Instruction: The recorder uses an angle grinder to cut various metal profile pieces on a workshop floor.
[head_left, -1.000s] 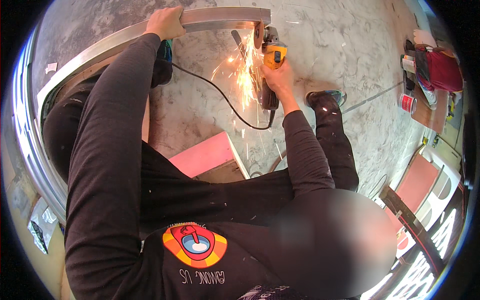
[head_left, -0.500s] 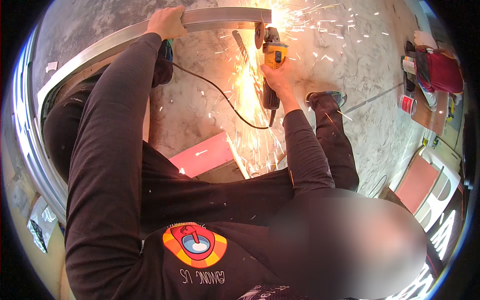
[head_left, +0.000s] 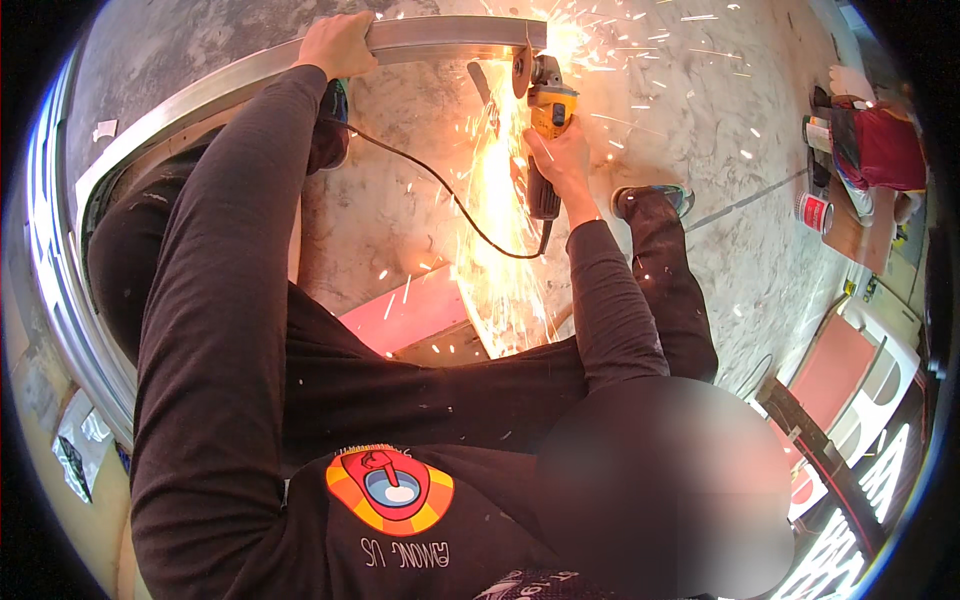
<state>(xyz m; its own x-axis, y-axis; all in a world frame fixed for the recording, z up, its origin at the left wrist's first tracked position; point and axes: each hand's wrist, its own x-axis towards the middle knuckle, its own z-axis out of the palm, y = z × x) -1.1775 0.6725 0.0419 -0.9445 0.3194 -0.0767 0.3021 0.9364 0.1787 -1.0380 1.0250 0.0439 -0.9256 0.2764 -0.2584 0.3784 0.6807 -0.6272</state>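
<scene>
Over here the work looks to be mid-cut: the thin round disc [head_left: 522, 72] of the yellow-and-black angle grinder [head_left: 552, 105] is against the long silver metal bar [head_left: 440, 38], near its right end, throwing a bright stream of orange sparks [head_left: 495, 200] toward the seated worker. The short end piece remains in line with the rest, so parting it seems left to do; how deep the cut runs I can't tell. The hands are well apart, the left hand [head_left: 338, 45] clamped over the bar, the right hand [head_left: 562, 160] wrapped around the grinder's body. Below spreads a grey, smudged floor [head_left: 730, 130], with a pink-sided box [head_left: 400, 310] before the worker's lap, a red-and-white can [head_left: 814, 211] off right and a white plastic frame [head_left: 895, 350] beyond.
</scene>
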